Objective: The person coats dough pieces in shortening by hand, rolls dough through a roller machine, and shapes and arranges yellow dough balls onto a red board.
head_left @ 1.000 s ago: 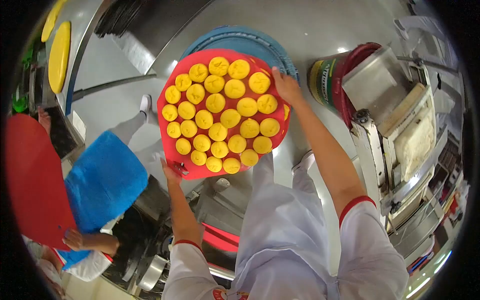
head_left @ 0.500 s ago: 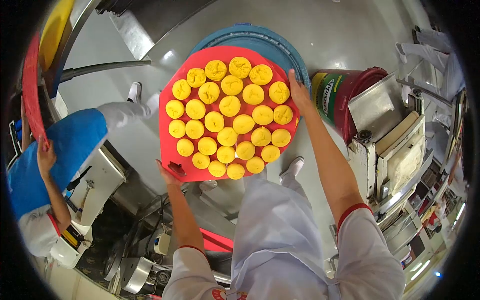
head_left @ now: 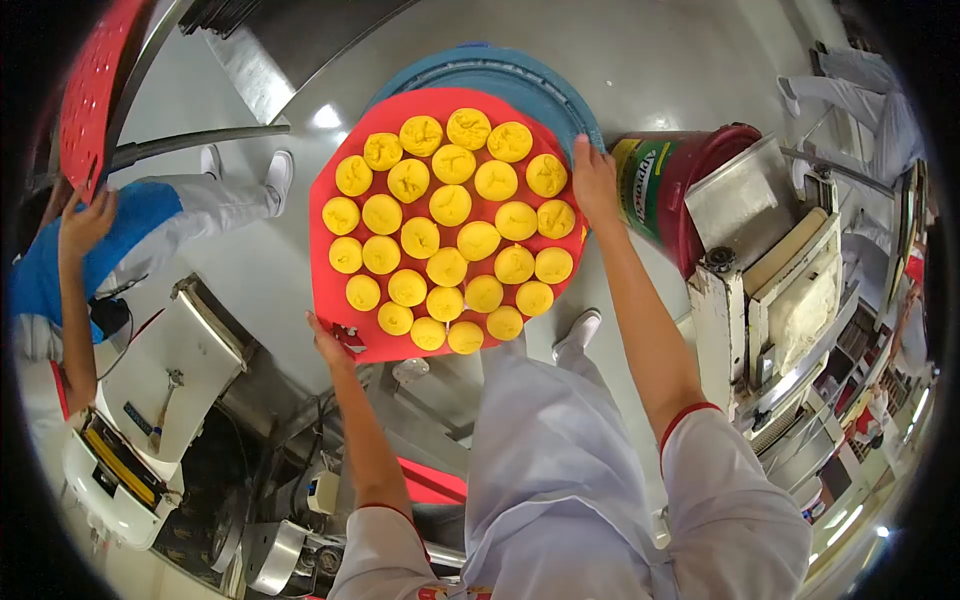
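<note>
A red board (head_left: 332, 290) with several round yellow dough pieces (head_left: 447, 267) on it is held out in front of me. My left hand (head_left: 330, 342) grips its lower left edge beside a cut-out. At the upper right edge, my right hand (head_left: 594, 182) holds the board, its fingers partly hidden. Beneath and beyond the board is a round blue tub (head_left: 500, 65), mostly covered by it.
A dark red bucket (head_left: 690, 175) with a green label stands at the right, near a worn white machine (head_left: 720, 330). At the left, a person in a blue apron (head_left: 140, 215) holds another red board (head_left: 95, 100). A white machine (head_left: 165, 370) is below them.
The co-worker's red board has swung upward at the far left, and the yellow item there has gone out of sight. My board has shifted slightly left, still in both hands.
</note>
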Tool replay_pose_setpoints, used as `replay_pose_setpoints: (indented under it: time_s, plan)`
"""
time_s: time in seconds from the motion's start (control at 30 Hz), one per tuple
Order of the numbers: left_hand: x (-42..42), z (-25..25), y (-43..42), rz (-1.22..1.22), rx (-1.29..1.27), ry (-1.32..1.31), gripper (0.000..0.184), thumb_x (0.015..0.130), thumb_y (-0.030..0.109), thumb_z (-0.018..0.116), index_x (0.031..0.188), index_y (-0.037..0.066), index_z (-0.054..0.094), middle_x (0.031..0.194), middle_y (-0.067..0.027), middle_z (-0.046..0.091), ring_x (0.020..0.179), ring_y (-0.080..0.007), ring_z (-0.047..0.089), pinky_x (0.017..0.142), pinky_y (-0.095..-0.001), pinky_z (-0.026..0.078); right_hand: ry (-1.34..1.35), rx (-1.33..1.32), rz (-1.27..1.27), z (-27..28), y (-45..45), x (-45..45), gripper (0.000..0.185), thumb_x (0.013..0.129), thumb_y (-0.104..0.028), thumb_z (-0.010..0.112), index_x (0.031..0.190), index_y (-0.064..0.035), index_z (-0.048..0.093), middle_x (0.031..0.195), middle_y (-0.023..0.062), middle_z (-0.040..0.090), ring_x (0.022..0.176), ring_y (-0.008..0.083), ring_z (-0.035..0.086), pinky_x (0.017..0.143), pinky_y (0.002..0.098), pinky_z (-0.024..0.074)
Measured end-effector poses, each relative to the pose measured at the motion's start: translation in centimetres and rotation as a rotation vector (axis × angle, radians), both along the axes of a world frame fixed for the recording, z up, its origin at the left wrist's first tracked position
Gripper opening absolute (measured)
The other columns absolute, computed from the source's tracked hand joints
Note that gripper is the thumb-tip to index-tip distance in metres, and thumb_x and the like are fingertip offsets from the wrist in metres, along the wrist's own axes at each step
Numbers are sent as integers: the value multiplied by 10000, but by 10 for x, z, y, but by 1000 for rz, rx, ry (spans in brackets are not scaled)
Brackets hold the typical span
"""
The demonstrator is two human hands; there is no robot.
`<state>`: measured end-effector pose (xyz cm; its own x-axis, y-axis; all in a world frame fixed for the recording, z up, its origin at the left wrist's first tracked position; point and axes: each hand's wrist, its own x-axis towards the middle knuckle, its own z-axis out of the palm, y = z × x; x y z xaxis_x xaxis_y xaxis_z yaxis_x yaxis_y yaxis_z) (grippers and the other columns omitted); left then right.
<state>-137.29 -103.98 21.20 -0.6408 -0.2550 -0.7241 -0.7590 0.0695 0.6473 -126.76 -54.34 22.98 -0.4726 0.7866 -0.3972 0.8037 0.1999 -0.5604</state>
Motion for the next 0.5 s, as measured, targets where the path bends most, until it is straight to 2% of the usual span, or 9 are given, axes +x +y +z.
replay_pose_setpoints:
  time_s: [0.03, 0.07, 0.17, 0.2, 0.3, 0.4, 0.5]
  plan:
    - [0, 5, 5, -17, 16, -8, 603, 992, 630, 400, 991, 64, 608, 736, -43, 610, 613, -173, 570, 561, -328, 497, 58, 34, -34, 8, 3, -1, 768, 1006, -591, 278, 1221, 62, 619, 1232, 318, 599, 1147, 495, 561, 1029, 510, 400]
    - [0, 13, 8, -37, 30, -18, 602, 994, 626, 401, 981, 62, 609, 727, -42, 605, 607, -172, 569, 556, -326, 494, 42, -180, -87, 17, 7, -2, 763, 1007, -595, 272, 1213, 49, 624, 1220, 328, 598, 1162, 498, 551, 1031, 499, 402]
    - [-1, 18, 18, -3, 111, 7, 580, 996, 609, 416, 944, 64, 606, 685, -31, 573, 560, -161, 535, 522, -308, 468, -76, -167, 44, -1, 1, -5, 779, 1004, -612, 248, 1211, 33, 631, 1225, 340, 590, 1202, 488, 531, 1044, 484, 391]
    - [-1, 20, 16, 27, 135, 22, 570, 997, 603, 422, 930, 67, 604, 669, -26, 559, 539, -156, 519, 508, -301, 457, -21, -211, 10, 0, -1, -6, 844, 991, -649, 213, 1212, 57, 620, 1227, 351, 584, 1223, 488, 517, 1060, 486, 375]
    - [2, 14, 9, -13, 26, 76, 519, 1001, 578, 446, 919, 87, 591, 627, 9, 478, 504, -115, 432, 464, -262, 387, 15, -207, -54, -1, -9, -12, 905, 977, -677, 199, 1205, 102, 598, 1228, 358, 579, 1231, 486, 510, 1071, 490, 361]
    - [6, 16, 11, 84, 50, 103, 479, 1000, 551, 481, 894, 94, 576, 622, 37, 406, 494, -85, 353, 438, -244, 327, 27, -210, -99, -7, -15, -13, 936, 971, -690, 194, 1195, 129, 587, 1236, 363, 570, 1251, 483, 492, 1084, 497, 343]
    - [9, 14, 11, 75, -49, 148, 450, 1004, 512, 506, 877, 85, 570, 627, 48, 382, 503, -69, 337, 437, -237, 301, -23, -226, -110, 1, -18, -13, 940, 969, -696, 177, 1218, 114, 583, 1272, 358, 551, 1274, 476, 472, 1093, 505, 331]
